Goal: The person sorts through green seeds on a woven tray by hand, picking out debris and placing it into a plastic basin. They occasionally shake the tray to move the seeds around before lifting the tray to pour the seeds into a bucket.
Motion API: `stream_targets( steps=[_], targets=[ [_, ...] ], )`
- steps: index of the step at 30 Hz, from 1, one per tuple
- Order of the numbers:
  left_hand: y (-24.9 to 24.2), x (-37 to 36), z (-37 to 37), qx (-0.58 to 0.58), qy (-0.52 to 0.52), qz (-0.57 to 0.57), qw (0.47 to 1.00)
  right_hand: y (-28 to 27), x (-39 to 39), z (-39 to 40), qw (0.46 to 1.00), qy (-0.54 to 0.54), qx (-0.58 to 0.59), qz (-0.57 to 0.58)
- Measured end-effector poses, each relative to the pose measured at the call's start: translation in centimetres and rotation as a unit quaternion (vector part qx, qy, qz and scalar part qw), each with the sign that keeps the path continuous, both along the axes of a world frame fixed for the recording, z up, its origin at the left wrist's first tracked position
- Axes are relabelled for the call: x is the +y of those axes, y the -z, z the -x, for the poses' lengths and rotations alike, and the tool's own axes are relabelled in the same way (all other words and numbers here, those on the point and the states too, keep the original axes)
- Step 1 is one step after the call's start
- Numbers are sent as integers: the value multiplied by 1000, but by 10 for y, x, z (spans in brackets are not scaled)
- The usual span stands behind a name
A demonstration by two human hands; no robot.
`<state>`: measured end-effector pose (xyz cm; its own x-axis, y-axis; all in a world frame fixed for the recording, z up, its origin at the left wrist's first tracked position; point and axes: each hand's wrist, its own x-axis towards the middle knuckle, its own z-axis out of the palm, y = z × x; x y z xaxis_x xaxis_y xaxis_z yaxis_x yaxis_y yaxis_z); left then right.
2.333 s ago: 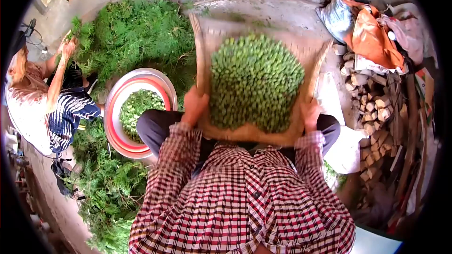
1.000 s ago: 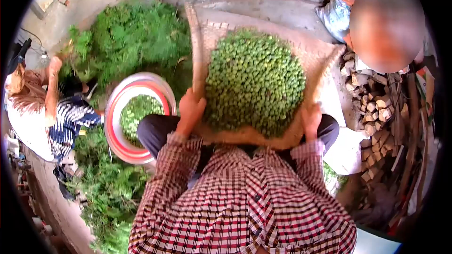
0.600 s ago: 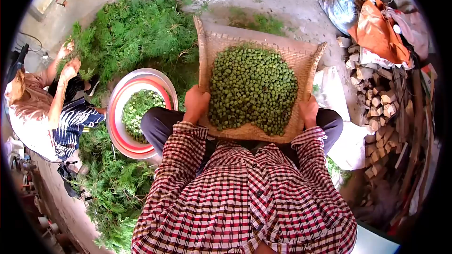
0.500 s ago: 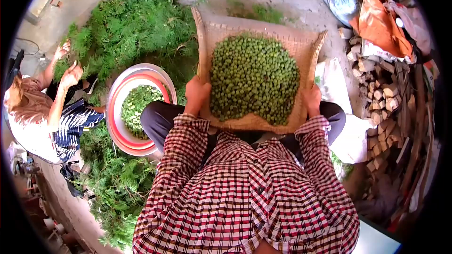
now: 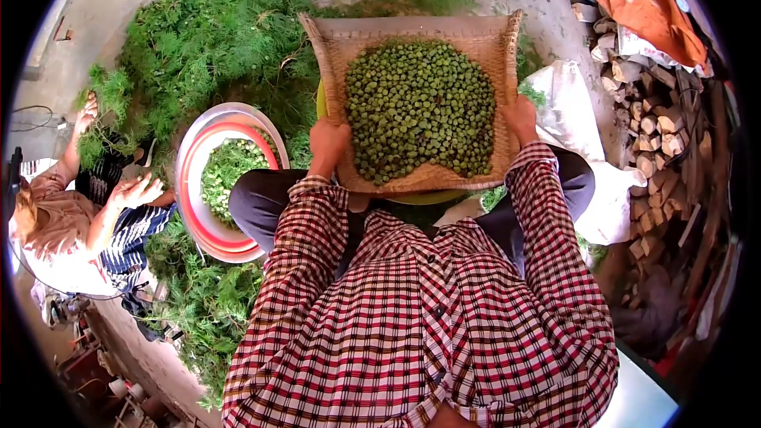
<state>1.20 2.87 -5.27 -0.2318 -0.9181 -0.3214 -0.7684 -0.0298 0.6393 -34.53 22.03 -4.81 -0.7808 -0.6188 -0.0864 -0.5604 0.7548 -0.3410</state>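
Between my knees is a woven winnowing basket [image 5: 432, 183], its side rims raised. A heap of small round green fruits [image 5: 420, 107] covers most of its bottom. My left hand [image 5: 328, 145] is closed round the left rim, and my right hand [image 5: 520, 118] grips the right rim. Part of a yellow-green rim [image 5: 428, 196] shows beneath the basket's near edge; the rest of it is hidden.
Left of my knee stands a metal basin [image 5: 189, 214] with a red inner ring and chopped greenery inside. Cut green branches [image 5: 214, 40] lie beyond it. A co-worker [image 5: 71, 214] sits at left, handling sprigs. Firewood [image 5: 650, 127] and a white sack [image 5: 563, 111] are at right.
The basket has shifted slightly forward and to the left, uncovering a yellow-green rim below. The heap has spread toward the far side. The co-worker's nearer hand has come down.
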Motion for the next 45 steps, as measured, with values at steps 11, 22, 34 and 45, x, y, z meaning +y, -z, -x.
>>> stream_targets(
  steps=[11, 22, 34, 45],
  targets=[
    [-15, 5, 3, -43, 12, 235, 971, -48, 3, -61, 966, -135, 149, 161],
    [-154, -20, 14, 209, 90, 336, 914, -2, 6, -133, 977, -196, -46, -73],
    [-99, -33, 48, 207, 224, 308, 901, 14, 9, -157, 986, -93, 86, -111],
    [-86, 2, 34, 145, 328, 187, 914, -1, 25, -128, 998, -54, -15, -38]
  ],
)
